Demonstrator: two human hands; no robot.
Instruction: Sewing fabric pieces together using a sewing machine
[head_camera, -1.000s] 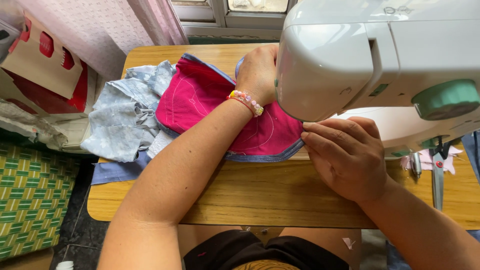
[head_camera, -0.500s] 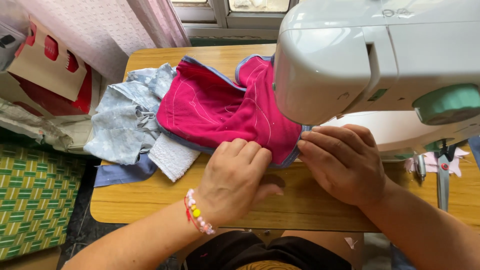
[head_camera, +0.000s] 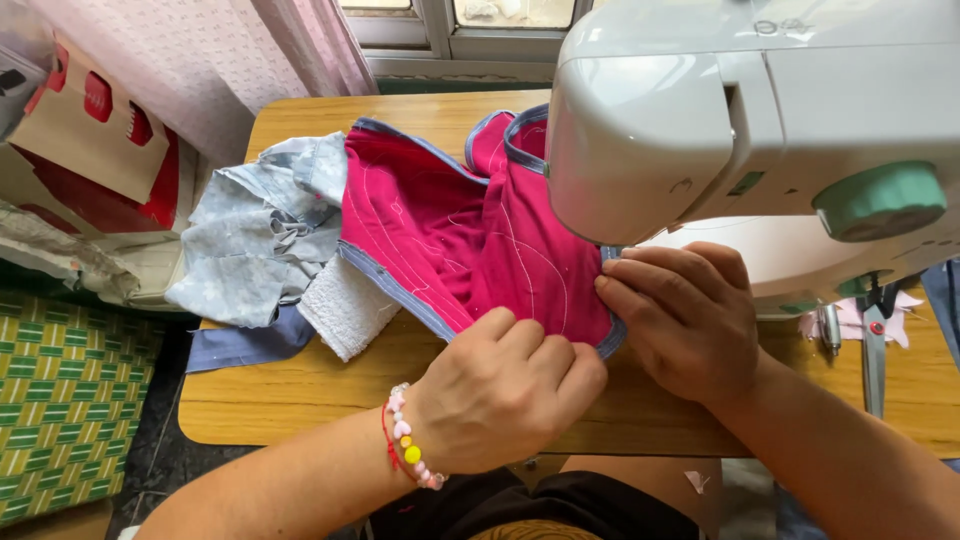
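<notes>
The pink quilted piece (head_camera: 450, 240), edged in blue-grey binding and crossed by pale stitch lines, lies crumpled at the middle of the wooden table (head_camera: 300, 400), its right part under the white sewing machine (head_camera: 700, 110). The left hand (head_camera: 500, 390) pinches its near bound edge with curled fingers. The right hand (head_camera: 690, 315) presses flat on the same edge just beside the machine, fingers together. Pale blue fabric scraps (head_camera: 255, 235) and a white towelling piece (head_camera: 345, 310) crowd the table's left edge; bare wood shows along the front edge.
</notes>
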